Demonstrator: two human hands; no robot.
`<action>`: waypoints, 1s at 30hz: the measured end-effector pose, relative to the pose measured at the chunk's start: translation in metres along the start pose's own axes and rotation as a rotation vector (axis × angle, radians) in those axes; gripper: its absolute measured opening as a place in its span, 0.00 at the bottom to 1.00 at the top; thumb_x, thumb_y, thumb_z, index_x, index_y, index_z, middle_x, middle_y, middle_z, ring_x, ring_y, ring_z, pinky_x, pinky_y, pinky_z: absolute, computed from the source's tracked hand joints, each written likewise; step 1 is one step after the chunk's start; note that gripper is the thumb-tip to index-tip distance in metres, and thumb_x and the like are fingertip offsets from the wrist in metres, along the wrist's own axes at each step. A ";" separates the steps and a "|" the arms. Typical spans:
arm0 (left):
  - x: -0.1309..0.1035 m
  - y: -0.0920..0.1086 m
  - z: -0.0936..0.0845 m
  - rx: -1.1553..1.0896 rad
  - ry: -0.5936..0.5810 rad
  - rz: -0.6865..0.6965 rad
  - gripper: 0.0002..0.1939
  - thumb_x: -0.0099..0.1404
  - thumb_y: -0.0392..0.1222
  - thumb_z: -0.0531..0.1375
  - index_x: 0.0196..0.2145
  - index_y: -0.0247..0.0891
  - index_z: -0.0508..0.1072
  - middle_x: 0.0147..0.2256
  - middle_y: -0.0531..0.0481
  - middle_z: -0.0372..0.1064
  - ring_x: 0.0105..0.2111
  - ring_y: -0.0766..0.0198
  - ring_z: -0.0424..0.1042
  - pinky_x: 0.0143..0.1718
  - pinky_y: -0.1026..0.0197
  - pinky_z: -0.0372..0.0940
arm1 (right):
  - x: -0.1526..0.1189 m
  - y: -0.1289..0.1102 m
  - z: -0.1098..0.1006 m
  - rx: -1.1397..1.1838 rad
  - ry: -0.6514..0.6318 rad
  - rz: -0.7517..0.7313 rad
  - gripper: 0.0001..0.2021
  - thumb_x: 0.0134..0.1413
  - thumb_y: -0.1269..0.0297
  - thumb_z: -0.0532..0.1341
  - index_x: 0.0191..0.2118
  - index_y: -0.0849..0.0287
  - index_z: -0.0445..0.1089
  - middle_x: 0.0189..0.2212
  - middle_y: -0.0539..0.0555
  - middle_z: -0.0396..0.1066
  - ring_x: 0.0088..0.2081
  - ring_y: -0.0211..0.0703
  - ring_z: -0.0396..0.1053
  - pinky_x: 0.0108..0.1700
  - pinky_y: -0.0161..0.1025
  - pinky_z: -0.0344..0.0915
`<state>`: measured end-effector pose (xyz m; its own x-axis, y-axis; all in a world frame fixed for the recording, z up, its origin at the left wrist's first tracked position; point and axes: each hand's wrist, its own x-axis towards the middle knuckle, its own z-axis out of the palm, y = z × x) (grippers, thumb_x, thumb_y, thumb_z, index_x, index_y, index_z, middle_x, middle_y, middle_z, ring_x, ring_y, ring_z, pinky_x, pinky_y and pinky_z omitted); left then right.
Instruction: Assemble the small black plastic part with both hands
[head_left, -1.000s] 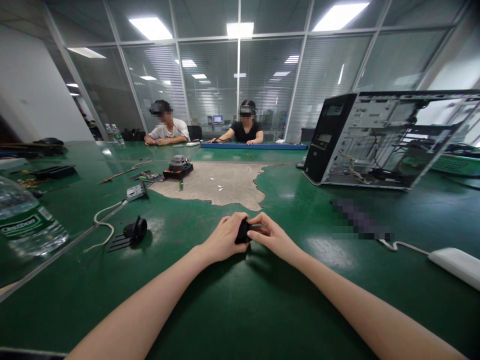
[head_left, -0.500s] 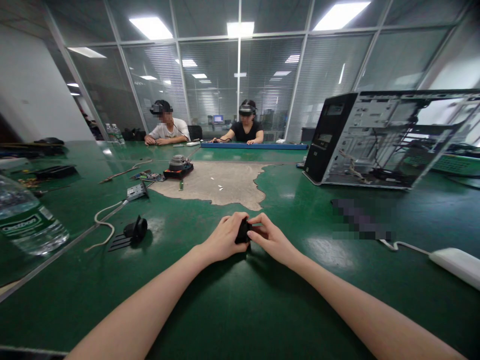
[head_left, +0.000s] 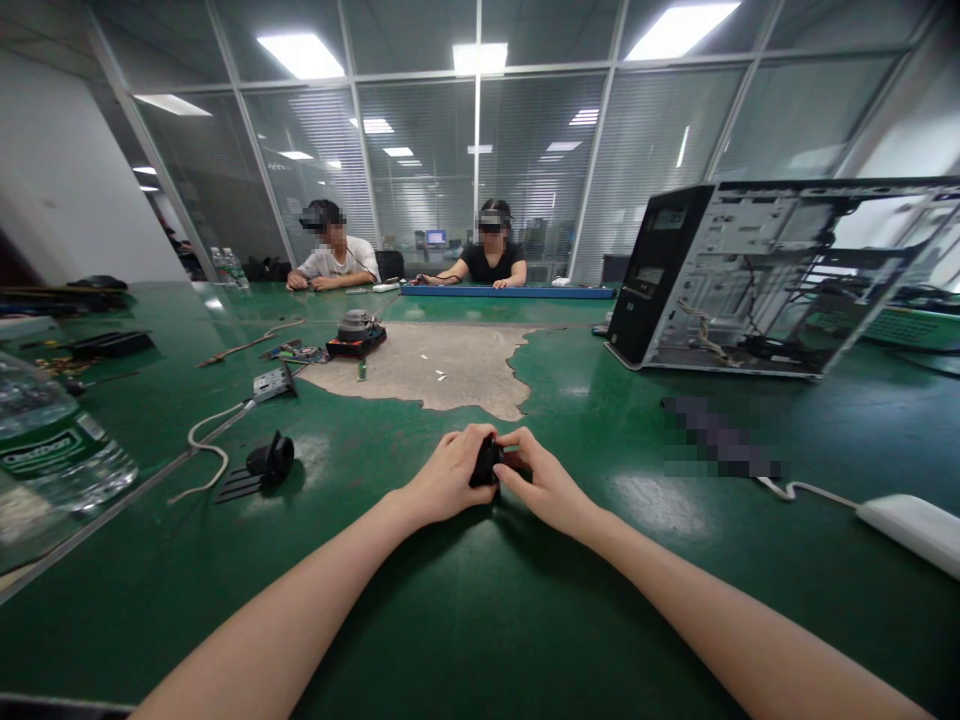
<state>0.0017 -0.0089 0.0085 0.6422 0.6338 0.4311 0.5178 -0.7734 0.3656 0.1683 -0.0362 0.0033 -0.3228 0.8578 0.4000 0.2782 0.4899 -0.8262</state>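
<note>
Small black blocky object (head_left: 484, 462): between both hands, against the left palm side.
Left hand (head_left: 452, 472): wrapped around it, gripping.
Right hand (head_left: 541, 478): at its right edge; cannot tell if pinching.

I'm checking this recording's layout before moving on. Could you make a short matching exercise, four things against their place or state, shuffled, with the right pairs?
Things:
1. Small black part
2. Plastic bottle
3. Computer case
4. Blue bar

Place or state:
A. Standing open-sided at the right of the picture
B. On the far side of the green table, in front of the person in black
C. Between the left hand and the right hand
D. At the left edge of the picture, with a green label

Right pairs: 1-C, 2-D, 3-A, 4-B.
</note>
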 end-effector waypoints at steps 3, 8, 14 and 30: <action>0.000 0.000 0.000 0.001 0.007 -0.004 0.28 0.49 0.38 0.58 0.47 0.42 0.51 0.45 0.48 0.58 0.46 0.57 0.60 0.48 0.52 0.53 | 0.001 0.002 0.000 -0.008 0.051 -0.041 0.07 0.51 0.67 0.54 0.38 0.56 0.61 0.38 0.53 0.63 0.42 0.42 0.63 0.48 0.44 0.60; 0.000 0.000 0.000 0.005 0.008 -0.005 0.27 0.50 0.39 0.58 0.47 0.42 0.52 0.44 0.48 0.58 0.46 0.57 0.60 0.48 0.52 0.53 | 0.002 0.002 0.001 0.030 0.077 -0.021 0.06 0.51 0.65 0.54 0.38 0.56 0.61 0.38 0.52 0.63 0.42 0.41 0.63 0.49 0.44 0.60; 0.000 -0.001 0.001 0.011 0.001 -0.008 0.29 0.50 0.41 0.59 0.48 0.42 0.50 0.45 0.47 0.57 0.47 0.57 0.60 0.49 0.52 0.53 | 0.007 0.007 -0.010 0.064 0.225 0.125 0.09 0.48 0.63 0.57 0.36 0.56 0.59 0.38 0.53 0.62 0.42 0.41 0.63 0.44 0.42 0.63; 0.000 -0.002 0.004 0.001 0.025 -0.028 0.28 0.50 0.39 0.58 0.48 0.42 0.51 0.45 0.47 0.57 0.47 0.58 0.60 0.49 0.52 0.53 | 0.010 0.001 0.006 0.290 0.092 0.314 0.12 0.44 0.59 0.60 0.34 0.59 0.62 0.34 0.52 0.65 0.35 0.39 0.65 0.41 0.41 0.62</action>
<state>0.0033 -0.0072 0.0044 0.6134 0.6551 0.4411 0.5361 -0.7555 0.3765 0.1603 -0.0282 0.0039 -0.1775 0.9750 0.1340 0.0800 0.1500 -0.9854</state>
